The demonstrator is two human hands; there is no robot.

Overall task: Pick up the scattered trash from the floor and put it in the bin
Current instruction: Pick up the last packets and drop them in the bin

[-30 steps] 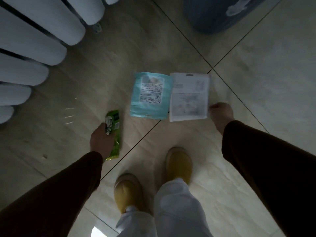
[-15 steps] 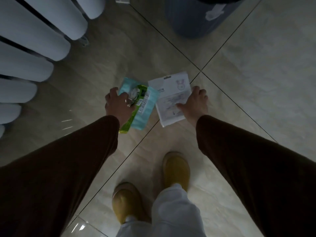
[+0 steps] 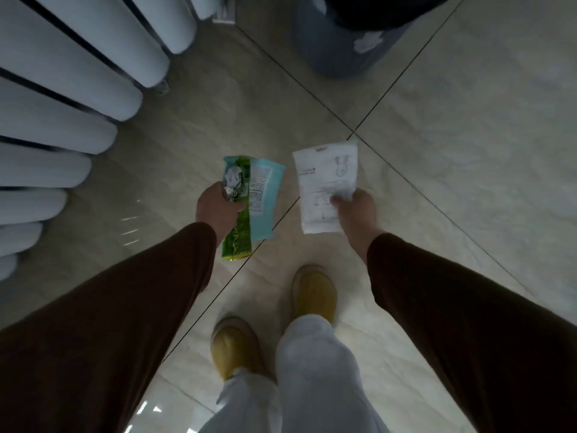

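1. Your left hand (image 3: 218, 210) is clamped on two pieces of trash at once: a green wrapper (image 3: 239, 235) with a crumpled silvery top, and a light blue packet (image 3: 265, 195) pressed flat behind it. Both stick out above and below your fist and are clear of the floor.
2. Your right hand (image 3: 354, 210) is closed on a white packet (image 3: 324, 185), thumb on its front face near the right edge. The packet stands roughly upright, with a small pink rabbit drawing near its top.
3. Your two hands are apart, side by side at about the same height, each coming out of a dark brown sleeve (image 3: 125, 307).
4. Below your hands, your two yellow shoes (image 3: 313, 293) stand on the beige tiled floor (image 3: 468, 151), with light grey trouser legs (image 3: 312, 376) above them. Dark grout lines cross just beyond the white packet.
5. The bin (image 3: 340, 48) stands on the floor at the top of the view, well apart from both hands: grey-blue, with a dark liner at its mouth and a pale mark on its side.
6. A white radiator (image 3: 78, 89) fills the upper left, its rounded column ends near the floor.
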